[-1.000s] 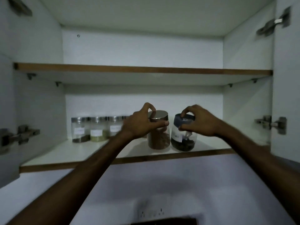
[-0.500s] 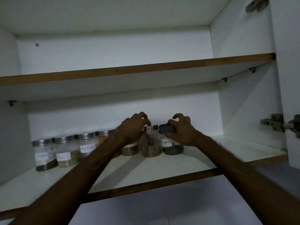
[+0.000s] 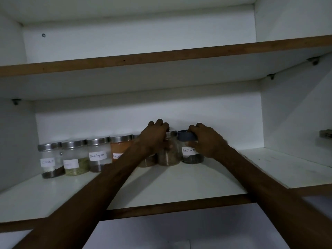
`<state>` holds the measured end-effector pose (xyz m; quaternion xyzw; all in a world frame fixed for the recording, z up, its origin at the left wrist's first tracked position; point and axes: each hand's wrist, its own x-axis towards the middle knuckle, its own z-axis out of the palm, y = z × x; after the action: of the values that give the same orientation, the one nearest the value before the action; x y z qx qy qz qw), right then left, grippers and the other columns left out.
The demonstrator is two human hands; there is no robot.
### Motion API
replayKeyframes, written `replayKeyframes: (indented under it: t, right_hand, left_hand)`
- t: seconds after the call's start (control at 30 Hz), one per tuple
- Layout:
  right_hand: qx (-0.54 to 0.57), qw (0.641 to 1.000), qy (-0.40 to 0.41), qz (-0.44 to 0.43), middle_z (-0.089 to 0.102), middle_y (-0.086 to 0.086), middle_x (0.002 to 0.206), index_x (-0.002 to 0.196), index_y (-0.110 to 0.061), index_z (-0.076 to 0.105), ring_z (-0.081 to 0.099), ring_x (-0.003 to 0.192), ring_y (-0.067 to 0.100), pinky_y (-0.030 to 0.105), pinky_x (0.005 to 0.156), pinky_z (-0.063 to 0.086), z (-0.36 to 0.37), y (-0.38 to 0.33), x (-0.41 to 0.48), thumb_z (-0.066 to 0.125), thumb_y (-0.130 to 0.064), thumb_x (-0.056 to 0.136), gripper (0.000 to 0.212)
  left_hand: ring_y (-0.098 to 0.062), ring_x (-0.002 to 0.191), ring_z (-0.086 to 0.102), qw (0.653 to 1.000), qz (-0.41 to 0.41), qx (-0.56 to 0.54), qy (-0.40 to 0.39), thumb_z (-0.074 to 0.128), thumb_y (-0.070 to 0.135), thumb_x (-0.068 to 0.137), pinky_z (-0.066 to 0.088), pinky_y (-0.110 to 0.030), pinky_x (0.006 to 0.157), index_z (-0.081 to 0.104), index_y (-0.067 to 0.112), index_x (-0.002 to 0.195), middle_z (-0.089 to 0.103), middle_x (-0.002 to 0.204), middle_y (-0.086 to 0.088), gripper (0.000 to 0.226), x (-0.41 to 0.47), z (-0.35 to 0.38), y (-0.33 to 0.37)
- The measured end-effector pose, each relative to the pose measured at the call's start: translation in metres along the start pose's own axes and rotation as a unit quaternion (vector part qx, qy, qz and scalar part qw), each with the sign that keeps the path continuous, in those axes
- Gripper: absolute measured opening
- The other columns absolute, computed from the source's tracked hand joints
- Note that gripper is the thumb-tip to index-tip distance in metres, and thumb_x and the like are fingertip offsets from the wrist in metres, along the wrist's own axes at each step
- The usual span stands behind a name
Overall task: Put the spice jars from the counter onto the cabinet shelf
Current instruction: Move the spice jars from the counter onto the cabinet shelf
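Observation:
On the white lower cabinet shelf (image 3: 179, 182) a row of glass spice jars stands against the back wall. My left hand (image 3: 154, 139) grips the steel-lidded jar of brown spice (image 3: 169, 155) at its top. My right hand (image 3: 206, 141) holds the blue-lidded jar labelled Black Pepper (image 3: 190, 155) just to its right, fingers over the lid and thumb on the glass. Both jars rest on the shelf, touching each other. Left of them stand an orange spice jar (image 3: 119, 146), another Black Pepper jar (image 3: 98, 155), a green herb jar (image 3: 75, 159) and a dark spice jar (image 3: 50, 160).
A second, bare shelf (image 3: 161, 56) runs above with a brown front edge. The cabinet's right side wall (image 3: 294, 114) carries a door hinge (image 3: 326, 133). The lower shelf is open to the right of the jars.
Both hands slid their jars from the shelf's front edge back to the wall, into line with the row. The view moved closer and tilted up.

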<state>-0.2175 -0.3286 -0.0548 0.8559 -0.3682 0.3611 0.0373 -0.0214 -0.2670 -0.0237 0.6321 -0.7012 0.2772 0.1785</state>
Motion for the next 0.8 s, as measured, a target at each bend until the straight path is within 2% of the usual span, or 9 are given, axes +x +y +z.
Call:
replayKeyframes:
  t: [0.07, 0.17, 0.27, 0.33, 0.4, 0.5, 0.57, 0.7, 0.8]
  right_hand:
    - [0.011, 1.0, 0.014, 0.002, 0.056, 0.01, 0.104, 0.113, -0.015, 0.058, 0.059, 0.095, 0.031, 0.049, 0.083, 0.053, 0.003, 0.002, -0.001, 0.066, -0.03, 0.088, 0.03]
    - [0.006, 1.0, 0.021, 0.009, 0.055, 0.009, 0.11, 0.12, -0.018, 0.056, 0.057, 0.099, 0.031, 0.049, 0.085, 0.051, 0.008, 0.004, -0.002, 0.062, -0.034, 0.09, 0.034]
    - [-0.023, 0.999, 0.019, 0.02, 0.051, 0.009, 0.12, 0.13, -0.023, 0.051, 0.053, 0.107, 0.032, 0.051, 0.09, 0.049, 0.011, 0.005, -0.003, 0.057, -0.041, 0.093, 0.041]
    - [-0.004, 0.999, 0.02, 0.024, 0.047, 0.009, 0.125, 0.132, -0.026, 0.051, 0.051, 0.109, 0.033, 0.05, 0.092, 0.048, 0.012, 0.004, -0.002, 0.055, -0.044, 0.093, 0.043]
    - [0.02, 0.999, 0.031, 0.03, 0.042, 0.01, 0.133, 0.134, -0.026, 0.05, 0.049, 0.114, 0.033, 0.052, 0.094, 0.048, 0.013, 0.004, -0.002, 0.055, -0.044, 0.094, 0.044]
    - [0.011, 0.999, 0.03, 0.025, 0.04, 0.011, 0.133, 0.135, -0.024, 0.048, 0.049, 0.116, 0.033, 0.051, 0.095, 0.049, 0.015, 0.011, -0.003, 0.059, -0.036, 0.093, 0.045]
    - [0.03, 0.999, 0.018, 0.019, 0.043, 0.012, 0.126, 0.134, -0.022, 0.049, 0.054, 0.11, 0.032, 0.048, 0.093, 0.05, 0.015, 0.015, -0.003, 0.059, -0.03, 0.093, 0.043]
    - [0.029, 0.999, 0.015, 0.027, 0.044, 0.012, 0.125, 0.134, -0.023, 0.048, 0.056, 0.107, 0.033, 0.049, 0.092, 0.051, 0.016, 0.012, 0.0, 0.059, -0.031, 0.093, 0.043]
    - [0.033, 0.999, 0.009, 0.034, 0.043, 0.012, 0.129, 0.136, -0.02, 0.047, 0.055, 0.109, 0.035, 0.049, 0.093, 0.051, 0.016, 0.008, 0.001, 0.06, -0.031, 0.093, 0.046]
  left_hand:
    - [-0.029, 0.113, 0.053, 1.0, 0.007, -0.022, -0.019, 0.075, 0.025, 0.081, 0.042, -0.036, 0.096, 0.052, 0.015, 0.129, 0.052, 0.128, -0.007, 0.054, 0.003, 0.0, -0.005]
    - [-0.022, 0.123, 0.051, 0.999, 0.014, -0.024, -0.027, 0.068, 0.024, 0.086, 0.023, -0.043, 0.115, 0.052, 0.022, 0.128, 0.056, 0.13, 0.0, 0.045, 0.006, 0.002, -0.016]
    - [-0.02, 0.134, 0.044, 0.999, 0.01, -0.005, -0.036, 0.066, 0.045, 0.086, 0.007, -0.05, 0.121, 0.044, 0.024, 0.139, 0.051, 0.143, 0.002, 0.06, 0.007, 0.007, -0.019]
    - [-0.022, 0.135, 0.042, 1.0, 0.007, -0.002, -0.015, 0.06, 0.062, 0.082, 0.006, -0.049, 0.12, 0.042, 0.021, 0.141, 0.048, 0.146, -0.002, 0.074, 0.006, 0.012, -0.014]
    - [-0.023, 0.131, 0.046, 0.999, 0.015, 0.029, 0.011, 0.058, 0.068, 0.08, 0.009, -0.046, 0.121, 0.046, 0.018, 0.138, 0.052, 0.141, -0.004, 0.077, 0.007, 0.021, -0.007]
    - [-0.021, 0.121, 0.053, 0.999, 0.016, -0.008, 0.036, 0.069, 0.06, 0.077, 0.01, -0.043, 0.122, 0.052, 0.018, 0.128, 0.061, 0.128, -0.002, 0.068, 0.012, 0.026, -0.008]
    - [-0.02, 0.12, 0.055, 0.998, 0.018, -0.066, 0.01, 0.075, 0.048, 0.076, 0.003, -0.044, 0.121, 0.052, 0.021, 0.124, 0.064, 0.125, 0.001, 0.06, 0.016, 0.021, -0.017]
    - [-0.02, 0.125, 0.052, 0.992, 0.046, -0.109, -0.034, 0.075, 0.029, 0.08, -0.002, -0.046, 0.119, 0.047, 0.025, 0.128, 0.061, 0.129, 0.004, 0.056, 0.015, 0.017, -0.034]
    - [-0.02, 0.132, 0.048, 0.992, 0.046, -0.118, -0.022, 0.073, 0.031, 0.083, -0.005, -0.045, 0.119, 0.043, 0.025, 0.137, 0.055, 0.14, 0.003, 0.063, 0.013, 0.023, -0.038]
